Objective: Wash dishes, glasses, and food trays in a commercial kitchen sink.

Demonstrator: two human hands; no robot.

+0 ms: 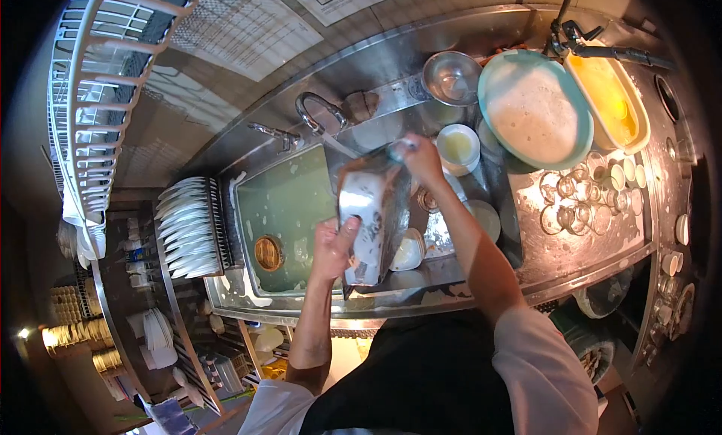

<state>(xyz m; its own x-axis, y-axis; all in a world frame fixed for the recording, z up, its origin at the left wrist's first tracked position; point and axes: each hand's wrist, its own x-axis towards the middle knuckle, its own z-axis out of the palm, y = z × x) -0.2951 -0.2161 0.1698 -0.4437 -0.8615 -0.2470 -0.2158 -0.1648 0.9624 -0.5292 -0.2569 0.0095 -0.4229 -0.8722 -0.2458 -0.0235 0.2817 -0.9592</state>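
Observation:
My left hand (334, 247) grips the near left side of a stainless steel pan (361, 232), thumb on its soapy face. The pan is tilted up over the divider between two sink basins. My right hand (420, 159) is at the pan's far corner, its fingers closed around a small pale pad (399, 149) that is blurred. Behind the pan, a curved chrome faucet (316, 110) has a pale streak of water below its spout. White bowls (410, 253) and a bowl of yellowish liquid (458, 147) sit in the right basin, partly hidden by the pan and my right arm.
The left basin holds cloudy water with a round wooden piece (269, 252) in it. White plates (189, 226) stand in a rack at left. At right are a teal tub of suds (533, 110), a yellow-filled tub (612, 99), a metal bowl (451, 78) and several glasses (575, 198).

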